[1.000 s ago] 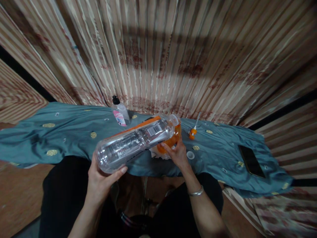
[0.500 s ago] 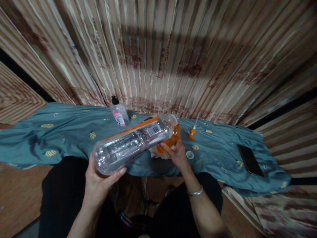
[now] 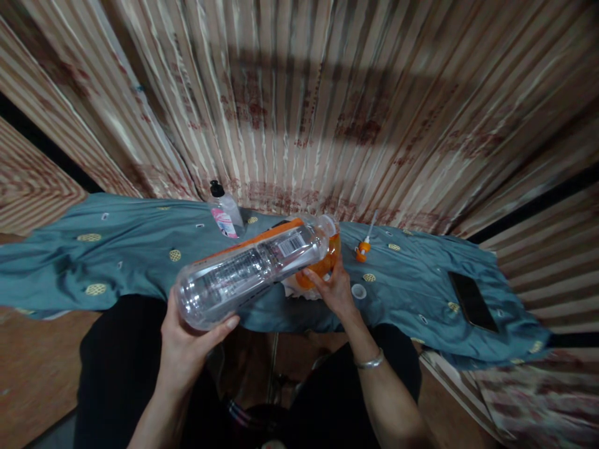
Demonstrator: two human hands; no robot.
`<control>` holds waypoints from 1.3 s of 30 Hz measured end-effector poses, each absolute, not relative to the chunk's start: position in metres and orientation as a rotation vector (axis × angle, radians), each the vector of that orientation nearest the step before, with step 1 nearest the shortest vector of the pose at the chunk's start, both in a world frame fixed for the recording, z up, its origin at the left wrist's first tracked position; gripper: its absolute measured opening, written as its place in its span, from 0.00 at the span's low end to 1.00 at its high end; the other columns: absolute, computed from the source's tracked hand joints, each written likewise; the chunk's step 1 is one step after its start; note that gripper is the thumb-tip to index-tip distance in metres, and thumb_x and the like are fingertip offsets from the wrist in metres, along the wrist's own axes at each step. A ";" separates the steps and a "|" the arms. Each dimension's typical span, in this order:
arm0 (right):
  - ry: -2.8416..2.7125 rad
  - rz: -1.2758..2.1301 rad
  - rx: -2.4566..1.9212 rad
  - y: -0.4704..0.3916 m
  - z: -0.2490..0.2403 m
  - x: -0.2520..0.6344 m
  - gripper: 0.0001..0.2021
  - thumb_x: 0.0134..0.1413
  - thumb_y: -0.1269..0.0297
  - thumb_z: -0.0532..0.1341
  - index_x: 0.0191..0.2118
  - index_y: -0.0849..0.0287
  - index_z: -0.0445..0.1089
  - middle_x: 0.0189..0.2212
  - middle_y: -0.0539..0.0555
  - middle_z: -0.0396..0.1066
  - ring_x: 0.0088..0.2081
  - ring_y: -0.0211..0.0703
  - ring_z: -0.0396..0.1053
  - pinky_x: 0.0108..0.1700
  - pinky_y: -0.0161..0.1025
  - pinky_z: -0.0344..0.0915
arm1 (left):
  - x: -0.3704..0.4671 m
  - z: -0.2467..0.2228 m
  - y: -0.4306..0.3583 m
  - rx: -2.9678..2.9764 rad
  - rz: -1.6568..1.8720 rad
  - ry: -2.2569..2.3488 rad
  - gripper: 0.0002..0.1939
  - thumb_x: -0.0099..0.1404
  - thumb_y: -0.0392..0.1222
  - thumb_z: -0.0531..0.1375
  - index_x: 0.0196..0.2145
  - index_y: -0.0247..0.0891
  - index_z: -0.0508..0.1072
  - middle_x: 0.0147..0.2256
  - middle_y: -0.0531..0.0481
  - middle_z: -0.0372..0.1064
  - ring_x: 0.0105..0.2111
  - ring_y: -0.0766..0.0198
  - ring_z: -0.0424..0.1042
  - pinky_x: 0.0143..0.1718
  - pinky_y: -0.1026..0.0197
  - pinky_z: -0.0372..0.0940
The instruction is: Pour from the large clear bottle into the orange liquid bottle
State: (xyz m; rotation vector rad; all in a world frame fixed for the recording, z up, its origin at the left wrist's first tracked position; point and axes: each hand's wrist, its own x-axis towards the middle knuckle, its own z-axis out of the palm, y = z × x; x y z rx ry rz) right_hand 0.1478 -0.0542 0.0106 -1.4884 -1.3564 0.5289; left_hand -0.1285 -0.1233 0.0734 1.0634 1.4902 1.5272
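Bottle (image 3: pixel 253 274) tilted, cloth edge (image 3: pixel 266 323) below, phone (image 3: pixel 472 301) apart

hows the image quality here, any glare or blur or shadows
Head view: dim overall; bright glints on the clear bottle; a broad shadowy band across the curtain. Same head view: wide-angle stretching toward the edges; small print on the label too soft to read.

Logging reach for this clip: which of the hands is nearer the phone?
Right: the right hand, holding the orange bottle, is left of the phone; the left hand, holding the clear bottle, is farther left.
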 end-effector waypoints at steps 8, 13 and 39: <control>-1.370 0.512 -1.483 -0.054 0.008 0.149 0.36 0.51 0.48 0.71 0.63 0.57 0.68 0.52 0.62 0.82 0.51 0.61 0.81 0.52 0.53 0.77 | -0.126 0.077 -0.124 1.062 1.550 1.478 0.49 0.39 0.48 0.81 0.59 0.45 0.75 0.56 0.45 0.77 0.58 0.41 0.77 0.61 0.47 0.72; -1.363 0.536 -1.479 -0.054 0.010 0.148 0.35 0.51 0.47 0.71 0.62 0.58 0.68 0.51 0.62 0.82 0.50 0.61 0.82 0.51 0.53 0.78 | -0.128 0.075 -0.124 1.082 1.549 1.485 0.49 0.38 0.48 0.81 0.60 0.45 0.74 0.57 0.44 0.77 0.59 0.40 0.76 0.63 0.46 0.71; -1.376 0.551 -1.506 -0.051 0.008 0.150 0.36 0.51 0.51 0.72 0.62 0.60 0.66 0.50 0.63 0.82 0.50 0.63 0.81 0.51 0.54 0.77 | -0.126 0.083 -0.117 1.110 1.577 1.470 0.47 0.37 0.50 0.81 0.57 0.46 0.77 0.53 0.44 0.79 0.55 0.40 0.78 0.59 0.44 0.74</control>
